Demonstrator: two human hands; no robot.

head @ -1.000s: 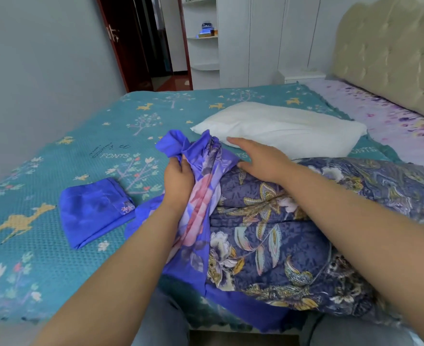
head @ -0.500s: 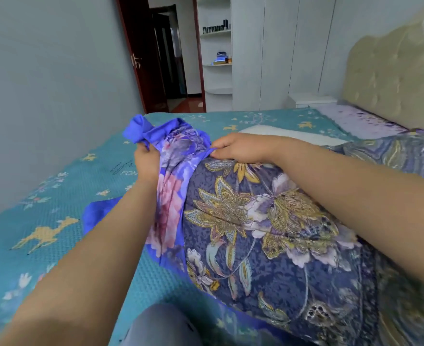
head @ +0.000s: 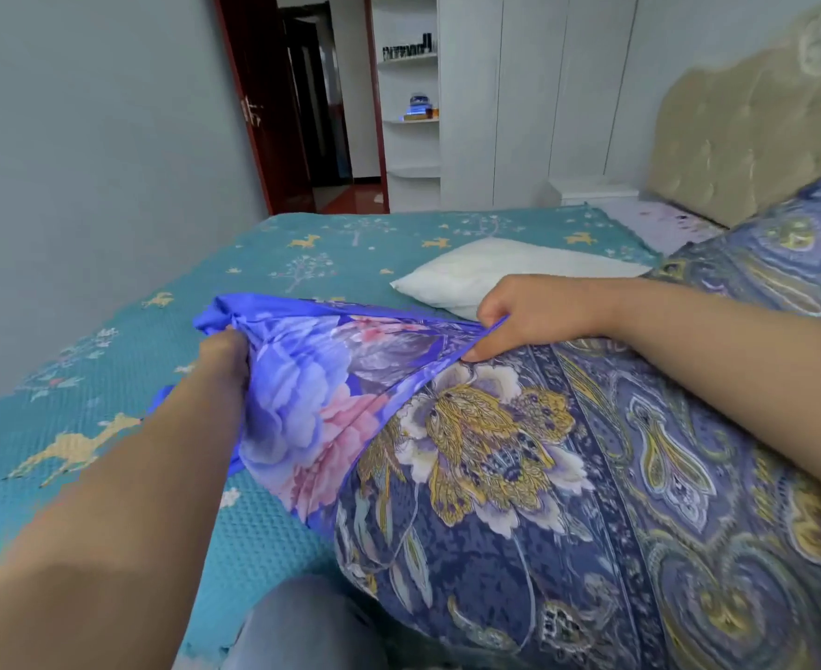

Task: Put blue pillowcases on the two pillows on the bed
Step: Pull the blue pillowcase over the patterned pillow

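A pillow in a dark blue and gold floral cover (head: 568,476) lies tilted across my lap and the bed edge. A bright blue pillowcase with pink flowers (head: 312,394) is stretched over its left end. My left hand (head: 222,360) grips the bunched left edge of that pillowcase. My right hand (head: 520,316) pinches its upper hem against the pillow. A bare white pillow (head: 495,273) lies flat on the bed behind my right hand. A corner of another blue cloth (head: 162,396) peeks out behind my left forearm.
The bed carries a teal cover with deer and tree prints (head: 302,263). A beige padded headboard (head: 747,137) rises at right, a white nightstand (head: 592,188) beside it. White wardrobes, corner shelves (head: 411,118) and a dark red open door (head: 254,104) stand beyond. My knee (head: 302,626) shows below.
My hands have spread apart and stretched the blue pillowcase opening wide across the pillow's end. The view has tilted up, and the folded blue cloth on the left is now mostly hidden.
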